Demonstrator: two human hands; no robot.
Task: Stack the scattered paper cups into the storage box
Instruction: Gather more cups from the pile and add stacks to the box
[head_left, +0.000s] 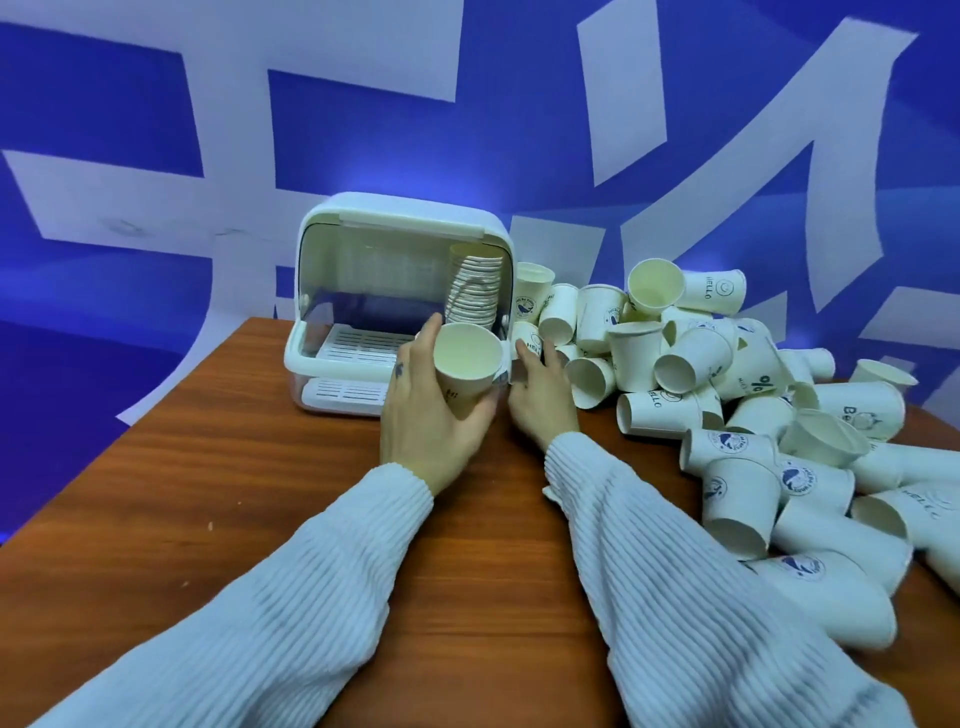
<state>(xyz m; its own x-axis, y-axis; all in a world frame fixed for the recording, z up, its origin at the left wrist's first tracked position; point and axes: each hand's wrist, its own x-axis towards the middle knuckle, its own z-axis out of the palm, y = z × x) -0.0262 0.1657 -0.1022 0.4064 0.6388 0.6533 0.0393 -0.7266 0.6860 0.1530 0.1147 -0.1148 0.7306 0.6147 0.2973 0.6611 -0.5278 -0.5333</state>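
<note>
Left hand (431, 415) gripping a cup (465, 371) before the open box (395, 301); right hand (540, 397) seemingly pinching another at the pile (753, 415). Risk: clumsy nesting tipping the leaning stack (475, 283) inside.

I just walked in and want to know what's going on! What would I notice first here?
First, the big heap of paper cups tumbled over the right side of the wooden table. Next, the left hand holding one cup in front of the white storage box, where a tall stack of cups already stands inside. The right hand is reaching to the heap's edge.
</note>
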